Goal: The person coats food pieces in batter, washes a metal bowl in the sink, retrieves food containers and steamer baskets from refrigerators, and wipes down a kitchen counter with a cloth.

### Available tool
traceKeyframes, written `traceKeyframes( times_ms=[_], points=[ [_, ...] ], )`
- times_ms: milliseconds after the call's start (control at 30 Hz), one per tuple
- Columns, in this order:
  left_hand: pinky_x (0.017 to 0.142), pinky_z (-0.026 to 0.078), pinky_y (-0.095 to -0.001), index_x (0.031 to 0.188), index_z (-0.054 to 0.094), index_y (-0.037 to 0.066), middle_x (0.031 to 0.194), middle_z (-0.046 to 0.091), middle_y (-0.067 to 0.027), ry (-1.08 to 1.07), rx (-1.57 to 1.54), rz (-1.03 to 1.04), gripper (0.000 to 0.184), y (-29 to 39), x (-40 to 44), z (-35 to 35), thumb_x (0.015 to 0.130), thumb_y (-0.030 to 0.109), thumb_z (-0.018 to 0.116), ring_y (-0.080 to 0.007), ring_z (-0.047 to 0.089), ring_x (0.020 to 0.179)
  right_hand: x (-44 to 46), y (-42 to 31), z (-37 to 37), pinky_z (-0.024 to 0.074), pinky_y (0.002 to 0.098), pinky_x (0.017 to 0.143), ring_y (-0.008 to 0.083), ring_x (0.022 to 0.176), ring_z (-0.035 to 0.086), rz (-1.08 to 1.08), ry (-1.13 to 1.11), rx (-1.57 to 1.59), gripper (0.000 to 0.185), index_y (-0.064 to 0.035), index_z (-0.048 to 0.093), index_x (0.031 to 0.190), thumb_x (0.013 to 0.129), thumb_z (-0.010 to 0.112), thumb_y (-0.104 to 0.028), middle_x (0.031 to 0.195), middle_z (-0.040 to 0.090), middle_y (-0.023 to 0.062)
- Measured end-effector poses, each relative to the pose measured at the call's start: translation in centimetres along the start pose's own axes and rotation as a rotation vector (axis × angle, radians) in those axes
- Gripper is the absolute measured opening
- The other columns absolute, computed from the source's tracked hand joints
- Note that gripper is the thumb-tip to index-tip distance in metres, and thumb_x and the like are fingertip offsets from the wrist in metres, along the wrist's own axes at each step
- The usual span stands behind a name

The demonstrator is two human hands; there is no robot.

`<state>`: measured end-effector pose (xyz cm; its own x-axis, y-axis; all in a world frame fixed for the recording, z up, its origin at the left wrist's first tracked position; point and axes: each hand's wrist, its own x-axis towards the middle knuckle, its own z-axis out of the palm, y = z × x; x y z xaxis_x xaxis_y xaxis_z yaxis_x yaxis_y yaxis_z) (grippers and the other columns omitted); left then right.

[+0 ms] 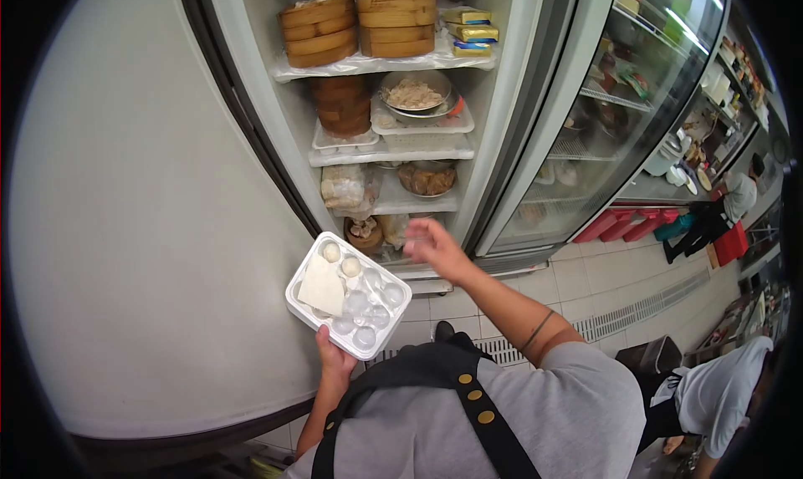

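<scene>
My left hand (pixel 336 360) grips the near edge of a white plastic tray (pixel 386 338). Several round clear hollows show in the tray, along with a few white balls (pixel 351 267) that look like dough. A white sheet (pixel 321 285) lies over its left part. My right hand (pixel 431 247) is held out before the lower shelves of the open fridge, slightly blurred, fingers apart and nothing in them. Behind it are a small bamboo steamer (pixel 364 235) and a pale plastic bag (pixel 393 230), and I see no contact with either.
The open fridge door (pixel 159 228) fills the left side. Bamboo steamers (pixel 397 15), yellow packets (pixel 471 34) and a metal bowl of pale food (pixel 416 93) stand on the shelves. A glass-door fridge (pixel 577 145) is at right. Two people (pixel 723 383) are farther right.
</scene>
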<state>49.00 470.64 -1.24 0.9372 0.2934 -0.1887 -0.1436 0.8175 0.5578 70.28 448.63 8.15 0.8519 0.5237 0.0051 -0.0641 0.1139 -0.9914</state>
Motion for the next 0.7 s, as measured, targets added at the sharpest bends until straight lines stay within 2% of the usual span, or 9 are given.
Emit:
traceKeyframes(
  times_ms=[133,200,267,333,433,467,533,600,700],
  points=[
    [0.109,0.044,-0.0502,0.151,0.032,0.002,0.144,0.048,-0.0173,0.002,0.007,-0.017,0.095,0.7,-0.7,0.5,0.08,0.053,0.071,-0.0356,0.052,0.13,3.3,-2.7,-0.6,0.0524,0.0314,0.085,0.0156,0.101,0.062,-0.151,0.02,-0.13,0.045,-0.0027,0.052,0.131,0.093,0.07,-0.019,0.119,0.064,0.0095],
    [0.109,0.044,-0.0502,0.151,0.031,0.002,0.144,0.048,-0.0176,0.012,0.016,-0.016,0.096,1.0,-1.2,0.4,0.08,0.053,0.071,-0.0357,0.052,0.13,3.6,-3.4,0.1,0.0524,0.0311,0.084,0.0142,0.099,0.062,-0.159,-0.102,-0.198,0.04,-0.0019,0.056,0.126,0.092,0.07,-0.019,0.112,0.066,0.0075],
    [0.11,0.044,-0.05,0.151,0.03,0.002,0.146,0.047,-0.0187,0.018,0.047,-0.022,0.098,1.1,-1.2,0.4,0.08,0.055,0.07,-0.0366,0.051,0.13,3.0,-2.6,0.5,0.0528,0.0309,0.085,0.0147,0.103,0.061,-0.122,-0.216,-0.231,0.046,-0.0037,0.053,0.13,0.094,0.069,-0.026,0.118,0.064,0.0089],
    [0.11,0.043,-0.05,0.151,0.03,0.001,0.146,0.046,-0.0192,0.011,0.078,0.005,0.098,1.6,-1.8,2.1,0.08,0.057,0.069,-0.0368,0.051,0.131,1.6,-2.5,1.4,0.0467,0.0343,0.1,0.0205,0.127,0.051,0.2,-0.51,-0.147,0.065,-0.0051,0.039,0.147,0.096,0.066,-0.035,0.141,0.051,0.0128],
    [0.11,0.043,-0.0501,0.151,0.03,0.001,0.147,0.046,-0.0199,0.017,0.111,-0.013,0.098,2.2,-2.0,2.0,0.081,0.058,0.068,-0.037,0.05,0.131,-0.8,-0.4,2.9,0.0433,0.0364,0.106,0.0219,0.133,0.046,0.319,-0.595,-0.034,0.079,-0.0084,0.026,0.156,0.097,0.061,-0.046,0.147,0.045,0.0131],
    [0.11,0.043,-0.05,0.151,0.031,0.001,0.148,0.046,-0.0202,0.027,0.114,-0.056,0.097,2.1,-2.3,1.2,0.081,0.059,0.067,-0.037,0.05,0.132,-1.5,0.4,3.6,0.0433,0.0364,0.106,0.0219,0.133,0.046,0.336,-0.618,-0.035,0.079,-0.0084,0.026,0.156,0.097,0.061,-0.046,0.147,0.045,0.0131],
    [0.11,0.043,-0.0492,0.15,0.035,0.002,0.144,0.05,-0.0197,0.033,0.104,-0.108,0.09,2.1,-2.2,-0.8,0.084,0.055,0.066,-0.0365,0.052,0.129,-2.4,1.4,4.9,0.0331,0.0369,0.115,0.0233,0.139,0.039,0.327,-0.683,0.369,0.085,-0.005,0.018,0.158,0.096,0.06,-0.044,0.152,0.039,0.0129],
    [0.111,0.042,-0.049,0.151,0.033,0.002,0.146,0.048,-0.0203,0.036,0.177,-0.137,0.091,2.1,-2.0,-1.4,0.085,0.057,0.065,-0.0365,0.051,0.131,-2.7,1.8,5.1,0.0302,0.036,0.116,0.023,0.14,0.038,0.339,-0.715,0.248,0.082,-0.0017,0.019,0.157,0.096,0.061,-0.037,0.153,0.039,0.0127],
    [0.108,0.046,-0.0476,0.147,0.037,-0.001,0.14,0.053,-0.0206,0.101,0.11,-0.211,0.083,2.4,-2.0,-2.3,0.085,0.044,0.069,-0.0345,0.056,0.126,-3.3,3.4,5.1,0.0293,0.0349,0.116,0.0222,0.14,0.037,0.371,-0.688,0.197,0.077,-0.0004,0.02,0.156,0.096,0.062,-0.023,0.152,0.039,0.0127]
  ],
)
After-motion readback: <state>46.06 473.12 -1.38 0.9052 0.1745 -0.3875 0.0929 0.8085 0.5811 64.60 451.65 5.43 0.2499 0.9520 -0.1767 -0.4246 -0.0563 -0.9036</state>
